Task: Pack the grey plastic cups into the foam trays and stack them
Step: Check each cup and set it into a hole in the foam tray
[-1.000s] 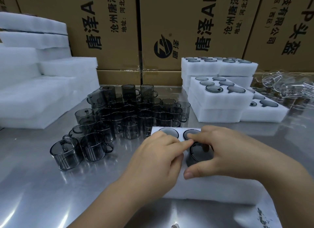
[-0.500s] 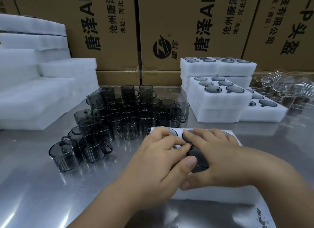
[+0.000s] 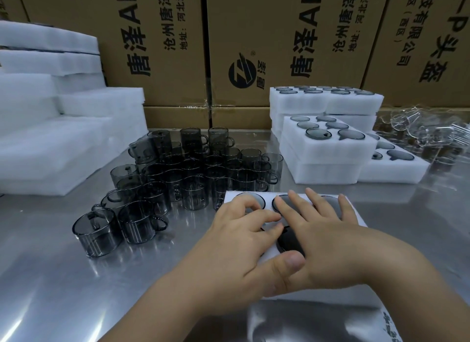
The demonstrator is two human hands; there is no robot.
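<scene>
cup (image 3: 290,242), pinched a second ago, now sits in the tray (image 3: 229,195): one more slot filled. right hand (image 3: 328,237) presses it flat-fingered; left hand (image 3: 244,242) rests relaxed, empty.

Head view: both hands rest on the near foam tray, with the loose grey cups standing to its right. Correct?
No. The head view shows the loose grey cups standing to the left of the near foam tray, not its right. The left hand and right hand do rest on it.

Your left hand (image 3: 239,242) and right hand (image 3: 328,240) rest on the foam tray (image 3: 229,196), loose grey cups (image 3: 193,178) clustered just beyond the left.
</scene>
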